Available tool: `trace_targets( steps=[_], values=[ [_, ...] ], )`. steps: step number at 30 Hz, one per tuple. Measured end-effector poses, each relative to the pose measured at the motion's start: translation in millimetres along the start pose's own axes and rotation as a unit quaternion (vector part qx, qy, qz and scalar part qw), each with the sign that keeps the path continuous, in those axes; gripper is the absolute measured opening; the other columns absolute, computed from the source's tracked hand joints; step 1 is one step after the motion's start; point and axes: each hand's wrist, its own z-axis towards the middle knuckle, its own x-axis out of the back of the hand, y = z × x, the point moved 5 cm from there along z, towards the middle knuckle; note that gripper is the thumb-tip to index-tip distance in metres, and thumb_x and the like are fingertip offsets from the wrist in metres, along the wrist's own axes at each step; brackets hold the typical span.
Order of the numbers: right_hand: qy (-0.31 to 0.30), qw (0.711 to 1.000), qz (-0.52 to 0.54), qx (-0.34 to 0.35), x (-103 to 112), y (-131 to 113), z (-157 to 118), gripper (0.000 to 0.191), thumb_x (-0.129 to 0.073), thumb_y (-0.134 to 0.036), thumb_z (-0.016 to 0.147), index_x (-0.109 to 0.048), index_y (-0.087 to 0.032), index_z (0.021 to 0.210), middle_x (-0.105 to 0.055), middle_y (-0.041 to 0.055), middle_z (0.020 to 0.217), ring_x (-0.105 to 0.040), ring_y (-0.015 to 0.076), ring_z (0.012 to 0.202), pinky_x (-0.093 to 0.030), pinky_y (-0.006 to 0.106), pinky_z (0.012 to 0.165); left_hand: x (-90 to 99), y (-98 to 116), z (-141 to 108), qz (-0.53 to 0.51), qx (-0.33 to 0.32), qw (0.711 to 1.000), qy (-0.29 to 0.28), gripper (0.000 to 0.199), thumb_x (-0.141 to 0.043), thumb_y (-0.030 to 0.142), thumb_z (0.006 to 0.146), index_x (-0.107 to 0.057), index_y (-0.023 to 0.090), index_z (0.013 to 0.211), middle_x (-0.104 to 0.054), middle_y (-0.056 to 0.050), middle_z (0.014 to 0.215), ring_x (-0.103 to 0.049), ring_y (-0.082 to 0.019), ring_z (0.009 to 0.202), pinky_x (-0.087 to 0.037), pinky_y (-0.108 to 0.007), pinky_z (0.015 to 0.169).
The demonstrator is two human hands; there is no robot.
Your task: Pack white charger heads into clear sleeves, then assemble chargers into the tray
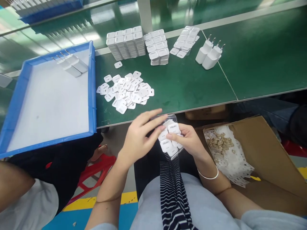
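Observation:
In front of my lap, my right hand (188,139) grips a small bundle of white printed tags (166,145), some with dark lettering and small slots. The thumb lies over its face, and clear plastic shows around the bundle's edges. At the bundle's upper left is my left hand (141,134), thumb on a tag and longer fingers reaching over the top edge. Its fingers seem to pinch the bundle's edge, though the contact is partly hidden. Beyond my hands, a loose pile of similar tags (129,91) lies on the green table (182,86).
Stacked white tag sheets (126,44) and white plug adapters (208,54) stand along the table's back. A blue-rimmed tray (92,95) holds more adapters at left. An open cardboard box (266,143) with scraps is at right. Another person's arm (14,185) is at lower left.

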Motion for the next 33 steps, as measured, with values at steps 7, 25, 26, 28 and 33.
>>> trace_targets(
  steps=[7, 25, 26, 28, 33],
  values=[
    [-0.080, 0.996, -0.029, 0.019, -7, 1, -10, 0.041, -0.086, -0.025, 0.065, -0.070, -0.018, 0.103, -0.074, 0.0033, 0.091, -0.066, 0.0142, 0.073, -0.056, 0.024, 0.065, -12.7, -6, -15, 0.015, 0.057, 0.998, 0.029, 0.028, -0.059, 0.021, 0.091, -0.071, 0.026, 0.116, -0.074, -0.005, 0.100, -0.065, -0.017, 0.090, -0.052, -0.033, 0.081],
    [-0.116, 0.975, -0.151, 0.118, -13, -5, -15, 0.024, -0.066, -0.033, 0.088, -0.067, -0.015, 0.073, -0.056, -0.0026, 0.060, -0.046, 0.0075, 0.052, -0.037, 0.019, 0.048, -19.6, 13, -33, -0.210, 0.201, 0.955, -0.053, 0.022, -0.069, 0.026, 0.086, -0.074, 0.021, 0.107, -0.076, -0.005, 0.103, -0.070, -0.018, 0.090, -0.057, -0.029, 0.080],
    [-0.121, 0.973, -0.152, 0.124, -14, -6, -15, 0.024, -0.065, -0.033, 0.088, -0.066, -0.015, 0.072, -0.055, -0.0027, 0.060, -0.046, 0.0073, 0.051, -0.037, 0.019, 0.048, -20.3, 13, -33, -0.232, 0.213, 0.948, -0.043, 0.021, -0.071, 0.025, 0.084, -0.075, 0.021, 0.104, -0.077, -0.005, 0.100, -0.070, -0.018, 0.087, -0.057, -0.029, 0.077],
    [-0.123, 0.972, -0.149, 0.137, -14, -9, -16, 0.021, -0.065, -0.031, 0.088, -0.067, -0.015, 0.074, -0.055, -0.0031, 0.061, -0.045, 0.0068, 0.051, -0.037, 0.019, 0.048, -21.4, 13, -34, -0.252, 0.226, 0.941, -0.015, 0.020, -0.073, 0.022, 0.081, -0.077, 0.021, 0.101, -0.077, -0.005, 0.094, -0.070, -0.018, 0.083, -0.056, -0.029, 0.075],
    [-0.119, 0.973, -0.141, 0.138, -15, -8, -15, 0.012, -0.065, -0.026, 0.088, -0.070, -0.015, 0.085, -0.056, -0.0037, 0.062, -0.046, 0.0065, 0.051, -0.036, 0.018, 0.047, -24.3, 13, -39, -0.278, 0.247, 0.926, 0.059, 0.019, -0.077, 0.017, 0.077, -0.080, 0.023, 0.094, -0.077, -0.004, 0.087, -0.069, -0.017, 0.076, -0.054, -0.029, 0.069]
  ],
)
